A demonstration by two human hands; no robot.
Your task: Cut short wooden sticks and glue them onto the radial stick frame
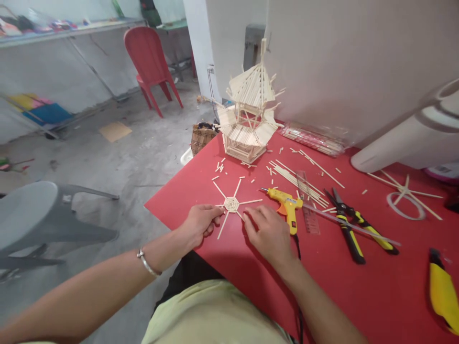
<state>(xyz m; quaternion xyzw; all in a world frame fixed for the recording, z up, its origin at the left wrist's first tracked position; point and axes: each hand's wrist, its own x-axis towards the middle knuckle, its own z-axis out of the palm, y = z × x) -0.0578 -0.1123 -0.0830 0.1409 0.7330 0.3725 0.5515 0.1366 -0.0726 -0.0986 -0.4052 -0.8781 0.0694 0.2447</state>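
A star-shaped frame of thin wooden sticks [231,204] lies on the red table, its spokes spreading from a small hexagonal web of short pieces. My left hand [202,222] is closed, pinching the end of the left spoke between thumb and finger. On the opposite side, the thumb and fingertips of my right hand [270,234] close around the end of the lower right spoke, partly hiding it. A yellow hot glue gun [287,203] rests just beyond my right hand, its nozzle pointing toward the frame.
A stick pagoda model [249,114] stands at the table's far corner. Loose sticks [297,181], a clear ruler [310,205], yellow-black cutters [347,220] and another stick star [405,189] lie to the right. A yellow-handled tool [442,291] sits near the right edge.
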